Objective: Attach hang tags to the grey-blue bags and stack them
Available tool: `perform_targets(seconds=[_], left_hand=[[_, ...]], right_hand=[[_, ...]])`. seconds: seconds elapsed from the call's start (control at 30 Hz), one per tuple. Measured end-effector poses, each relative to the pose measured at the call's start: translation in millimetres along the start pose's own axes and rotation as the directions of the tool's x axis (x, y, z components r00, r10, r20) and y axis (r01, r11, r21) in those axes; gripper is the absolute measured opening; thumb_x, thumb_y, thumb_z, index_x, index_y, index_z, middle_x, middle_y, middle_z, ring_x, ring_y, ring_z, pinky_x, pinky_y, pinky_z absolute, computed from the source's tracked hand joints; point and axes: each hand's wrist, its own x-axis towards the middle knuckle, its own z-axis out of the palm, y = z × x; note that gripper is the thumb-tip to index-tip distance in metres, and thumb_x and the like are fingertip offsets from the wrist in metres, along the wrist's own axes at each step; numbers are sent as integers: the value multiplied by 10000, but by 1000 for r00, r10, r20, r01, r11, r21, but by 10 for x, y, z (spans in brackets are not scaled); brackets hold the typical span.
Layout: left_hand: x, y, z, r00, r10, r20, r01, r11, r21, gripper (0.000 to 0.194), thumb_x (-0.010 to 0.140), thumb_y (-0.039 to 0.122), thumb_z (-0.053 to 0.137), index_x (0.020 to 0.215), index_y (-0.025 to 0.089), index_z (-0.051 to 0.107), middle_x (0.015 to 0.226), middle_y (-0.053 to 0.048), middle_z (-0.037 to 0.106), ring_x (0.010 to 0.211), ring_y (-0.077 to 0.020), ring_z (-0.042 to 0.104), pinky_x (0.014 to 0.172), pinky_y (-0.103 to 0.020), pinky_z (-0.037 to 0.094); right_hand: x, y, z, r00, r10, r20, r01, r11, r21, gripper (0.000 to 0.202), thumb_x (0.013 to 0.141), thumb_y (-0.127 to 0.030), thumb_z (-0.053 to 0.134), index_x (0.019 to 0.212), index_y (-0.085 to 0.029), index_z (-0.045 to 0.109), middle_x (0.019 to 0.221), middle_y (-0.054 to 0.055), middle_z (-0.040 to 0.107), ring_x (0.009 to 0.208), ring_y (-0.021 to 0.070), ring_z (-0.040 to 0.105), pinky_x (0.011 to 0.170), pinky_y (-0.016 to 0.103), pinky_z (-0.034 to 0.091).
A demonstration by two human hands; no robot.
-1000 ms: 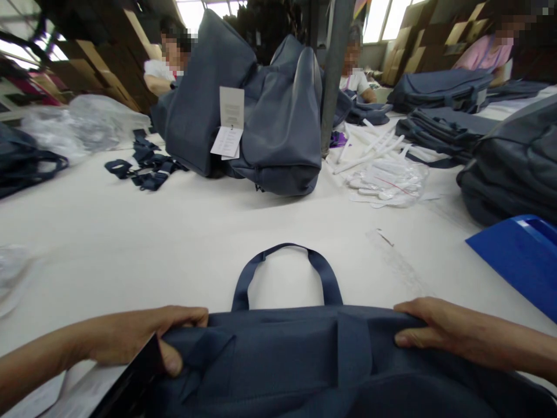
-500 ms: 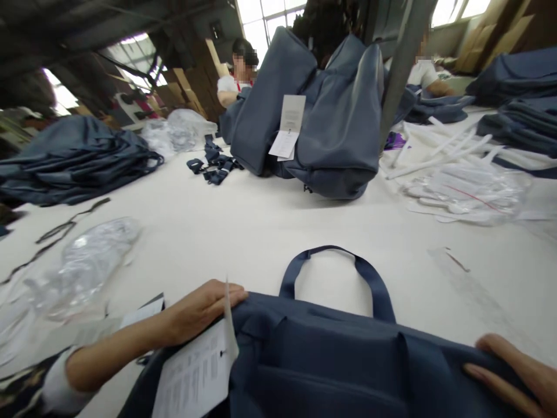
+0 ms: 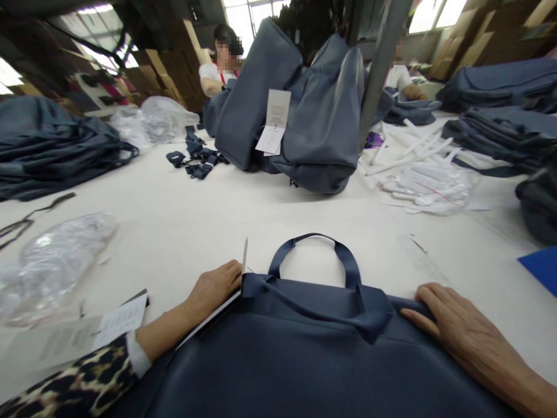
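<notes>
The bag (image 3: 304,360) is at the near side of the counter (image 3: 195,220), seemingly being steadied. Right hand (image 3: 461,328) pinches its top edge; left hand (image 3: 213,290), at a corner, hides its grip. Shifting it would need both.

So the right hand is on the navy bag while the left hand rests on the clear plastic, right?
No, the head view shows the left hand at the upper left corner of the navy bag. The right hand is on it, as you said.
</notes>
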Motion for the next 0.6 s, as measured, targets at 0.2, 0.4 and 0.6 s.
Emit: perform_targets(seconds=[0.2, 0.4, 0.6], left_hand=[[129, 86, -87, 989, -85, 120, 78, 995, 63, 339, 932, 348, 342, 1004, 196, 636, 976, -134, 712, 942, -302, 664, 763, -361, 476], [297, 130, -367, 995, -90, 40, 89, 996, 29, 357, 911, 364, 348, 1018, 187, 640, 1020, -132, 719, 977, -311, 663, 781, -345, 466], [839, 52, -494, 992, -94, -84, 94, 996, -9, 421, 909, 415, 385, 1138, 157, 627, 1138, -138, 691, 1042, -306, 647, 789, -304, 472]], right_hand=[[38, -70, -67, 975, 131, 177, -145, 987, 71, 470, 928, -670, 338, 779, -241, 463, 685, 20, 589, 662, 209, 597, 605, 308, 401], [351, 35, -401, 949, 178, 261, -175, 984, -32, 517, 916, -710, 284, 865, -238, 490, 697, 54, 632, 684, 239, 610, 598, 309, 347], [1075, 258, -742, 972, 180, 152, -154, 973, -170, 691, 884, -776, 235, 1012, -176, 554, 892, 146, 674, 829, 289, 625, 655, 329, 343]])
